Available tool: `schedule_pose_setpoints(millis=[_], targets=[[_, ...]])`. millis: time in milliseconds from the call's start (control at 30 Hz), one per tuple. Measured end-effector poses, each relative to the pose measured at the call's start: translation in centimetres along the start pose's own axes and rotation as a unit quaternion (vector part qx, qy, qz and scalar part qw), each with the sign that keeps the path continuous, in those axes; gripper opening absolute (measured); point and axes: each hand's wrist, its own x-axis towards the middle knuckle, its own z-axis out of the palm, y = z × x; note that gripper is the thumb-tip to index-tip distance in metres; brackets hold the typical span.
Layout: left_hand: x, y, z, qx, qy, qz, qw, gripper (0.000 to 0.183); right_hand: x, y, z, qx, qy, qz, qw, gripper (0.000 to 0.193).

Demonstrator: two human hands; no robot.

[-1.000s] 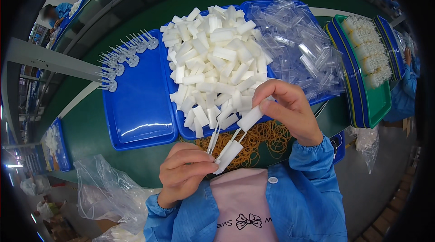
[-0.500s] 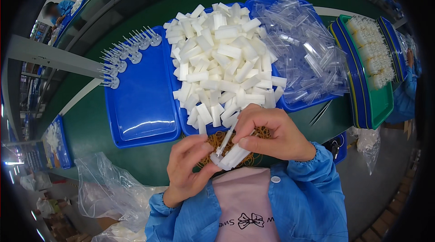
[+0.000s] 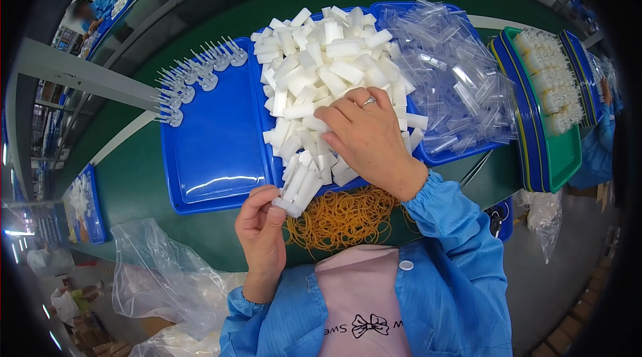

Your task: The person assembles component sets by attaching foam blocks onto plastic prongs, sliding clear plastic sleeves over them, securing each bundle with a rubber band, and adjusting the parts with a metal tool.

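My left hand (image 3: 263, 223) pinches the round, whitish translucent base (image 3: 286, 207) of a small piece between thumb and fingers. Several white foam blocks (image 3: 302, 185) stand upright around this piece, tilted toward the pile. My right hand (image 3: 372, 138) is over the heap of white foam blocks (image 3: 344, 49) in a blue tray. Its thumb and index finger close around a white foam block (image 3: 314, 124) at the heap's left-middle part. The hand partly hides the blocks beneath it.
At left, a blue tray (image 3: 214, 150) has stemmed clear pieces (image 3: 200, 69) along its far edge. Clear plastic tubes (image 3: 455, 76) fill a tray at right. Orange rubber bands (image 3: 341, 220) lie in front of me. Stacked trays (image 3: 568, 163) and tweezers (image 3: 476, 166) are farther right.
My right hand has left the piece and moved up and away onto the heap of foam blocks. My left hand has shifted slightly left with the piece, uncovering the rubber bands.
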Motion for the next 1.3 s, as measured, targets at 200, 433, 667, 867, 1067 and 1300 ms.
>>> schedule_pose_setpoints(millis=[200,433,667,867,1067,1300], targets=[[0.1,0.2,-0.5,0.053,-0.017,0.071,0.996,0.018,-0.3,-0.1,-2.2,0.182,0.091,0.029,0.979,0.013],[0.1,1.4,0.2,0.217,-0.114,0.235,0.94,0.01,-1.1,0.5,-5.2,0.504,-0.034,0.164,0.847,0.014],[0.0,2.2,1.2,0.279,-0.165,0.258,0.91,0.015,-1.5,0.5,-4.6,0.541,-0.048,0.196,0.817,0.017],[0.1,2.4,1.1,0.283,-0.166,0.24,0.913,0.015,-1.7,0.8,-4.3,0.581,-0.063,0.222,0.78,0.017],[0.3,2.4,1.1,0.291,-0.187,0.244,0.906,0.018,-1.6,0.5,-4.7,0.579,-0.089,0.212,0.783,0.016],[0.3,2.4,1.2,0.326,-0.196,0.285,0.88,0.023,-1.7,-0.6,-4.8,0.592,-0.14,0.155,0.778,0.009]])
